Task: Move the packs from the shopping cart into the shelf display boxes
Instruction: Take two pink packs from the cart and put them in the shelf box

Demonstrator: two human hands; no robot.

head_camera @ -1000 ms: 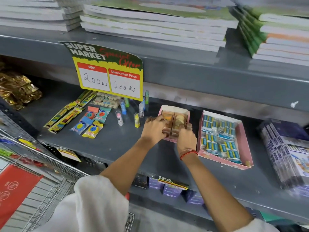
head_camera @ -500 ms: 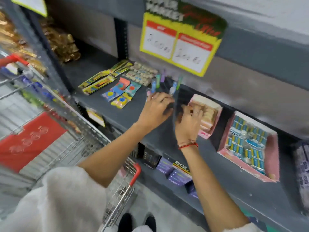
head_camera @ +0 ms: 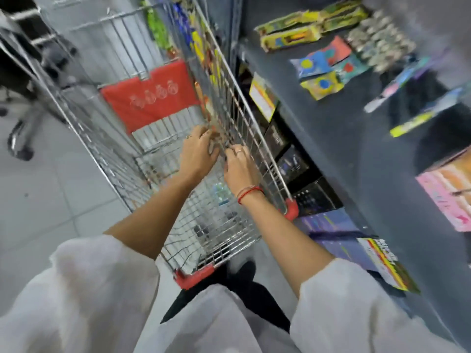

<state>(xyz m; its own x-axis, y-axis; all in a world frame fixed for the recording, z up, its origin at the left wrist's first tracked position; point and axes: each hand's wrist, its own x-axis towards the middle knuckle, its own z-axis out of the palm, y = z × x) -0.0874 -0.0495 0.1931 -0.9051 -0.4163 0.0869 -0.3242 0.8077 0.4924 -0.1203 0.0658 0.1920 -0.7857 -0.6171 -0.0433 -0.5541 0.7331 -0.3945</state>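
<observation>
My left hand (head_camera: 197, 154) and my right hand (head_camera: 239, 169) are both down inside the wire shopping cart (head_camera: 257, 121), side by side against its right wall. Their fingertips meet a blurred cluster of small brown packs (head_camera: 216, 136) by the mesh. Motion blur hides whether either hand grips a pack. The pink display box (head_camera: 443, 200) with tan packs sits on the grey shelf (head_camera: 344, 159) at the far right, well away from both hands.
A red flap (head_camera: 150, 98) hangs across the cart's far end. Colourful stationery packs (head_camera: 322, 72) and pens (head_camera: 397, 90) lie on the shelf. Dark boxes (head_camera: 295, 164) fill the lower shelf beside the cart. Grey tiled floor lies to the left.
Both hands left the pink display box on the shelf and swung down left into the cart. The view turned from the shelf toward the cart.
</observation>
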